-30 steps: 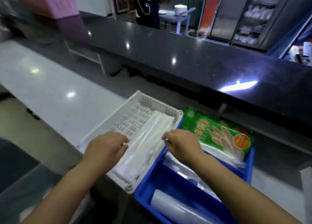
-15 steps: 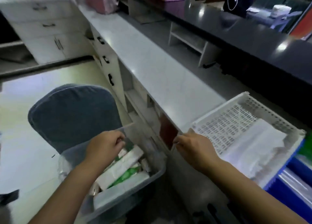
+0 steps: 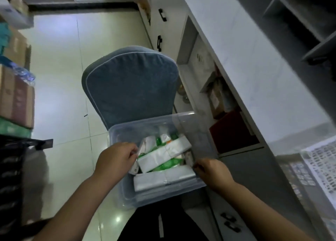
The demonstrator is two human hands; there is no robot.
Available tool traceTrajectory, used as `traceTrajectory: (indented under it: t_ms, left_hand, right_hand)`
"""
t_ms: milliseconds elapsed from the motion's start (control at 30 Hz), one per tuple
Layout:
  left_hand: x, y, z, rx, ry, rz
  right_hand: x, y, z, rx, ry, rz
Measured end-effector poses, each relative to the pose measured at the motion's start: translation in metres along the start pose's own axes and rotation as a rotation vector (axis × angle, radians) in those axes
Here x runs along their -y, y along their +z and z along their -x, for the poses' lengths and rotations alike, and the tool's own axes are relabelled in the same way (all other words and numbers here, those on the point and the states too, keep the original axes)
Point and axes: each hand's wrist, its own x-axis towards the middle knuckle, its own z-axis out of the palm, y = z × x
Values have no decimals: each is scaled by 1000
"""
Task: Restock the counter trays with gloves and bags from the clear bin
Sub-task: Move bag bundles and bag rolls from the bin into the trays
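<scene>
— Bin contents first: what's in there?

— Clear bin [image 3: 127, 191] sits on the seat of a blue-covered chair [image 3: 130, 82], pulled up beside the counter [image 3: 254, 62]. Inside, white bundles of bags [image 3: 163, 154] lie across green glove packets [image 3: 168, 163], with another white bundle [image 3: 163, 180] flat along the near wall.

— And your hands?

— My left hand [image 3: 116, 159] is down inside the bin at its left side, fingers curled together against the end of the upper white bundle; whether they actually pinch it, I cannot tell. My right hand [image 3: 211, 171] is at the bin's right rim, fingers bent closed at the edge beside the lower bundle; again I cannot tell what they grip.

— What surrounds you?

— White perforated tray [image 3: 320, 166] at far right on the counter. Open cubbies under the counter hold a dark red box [image 3: 232, 131]. Stacked cardboard cartons [image 3: 16, 95] stand at the left, over a pale tiled floor [image 3: 60, 77].
</scene>
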Motion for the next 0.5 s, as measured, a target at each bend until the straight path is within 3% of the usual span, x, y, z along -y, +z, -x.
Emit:
traceTrajectory:
  t_ms: [333,500]
  left_hand:
    - [42,59,6,227,-88,-104]
    - [49,97,-4,296,-160,-141]
  right_hand:
    - [-37,118,-96,515,18,69]
    - [-64,167,-151,589,47,143]
